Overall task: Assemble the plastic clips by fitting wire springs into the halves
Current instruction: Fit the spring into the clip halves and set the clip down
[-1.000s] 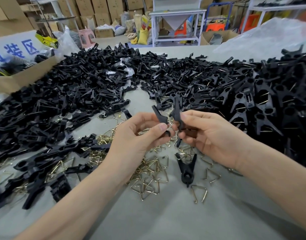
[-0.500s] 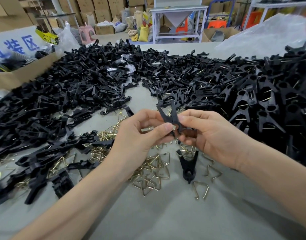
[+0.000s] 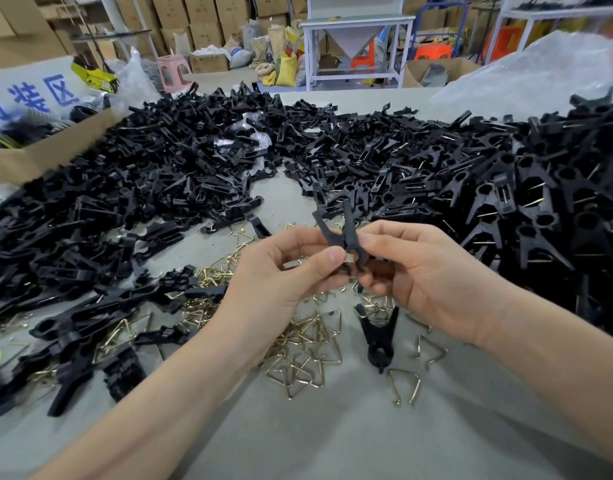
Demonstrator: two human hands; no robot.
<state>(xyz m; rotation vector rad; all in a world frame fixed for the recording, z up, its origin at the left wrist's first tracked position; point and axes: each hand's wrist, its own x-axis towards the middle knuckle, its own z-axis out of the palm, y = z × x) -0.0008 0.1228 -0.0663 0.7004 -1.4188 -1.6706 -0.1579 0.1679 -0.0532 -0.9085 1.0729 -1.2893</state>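
Two black plastic clip halves (image 3: 345, 233) are pressed together in a V between my hands, tips pointing up. My left hand (image 3: 281, 271) pinches them from the left with thumb and fingers. My right hand (image 3: 423, 271) grips them from the right. Whether a spring sits between them is hidden by my fingers. Brass wire springs (image 3: 308, 351) lie scattered on the grey table (image 3: 333, 438) under my hands. One assembled black clip (image 3: 379, 336) lies just below my right hand.
Loose black halves (image 3: 142, 181) are heaped at left and centre. Assembled clips (image 3: 540, 209) pile up at right. A cardboard box (image 3: 45, 150) stands at the far left. A clear plastic bag (image 3: 540, 71) lies at the back right. Shelves and cartons fill the background.
The two halves, held apart a second ago, have been brought together into one V between my fingers. Both hands stayed in nearly the same place.
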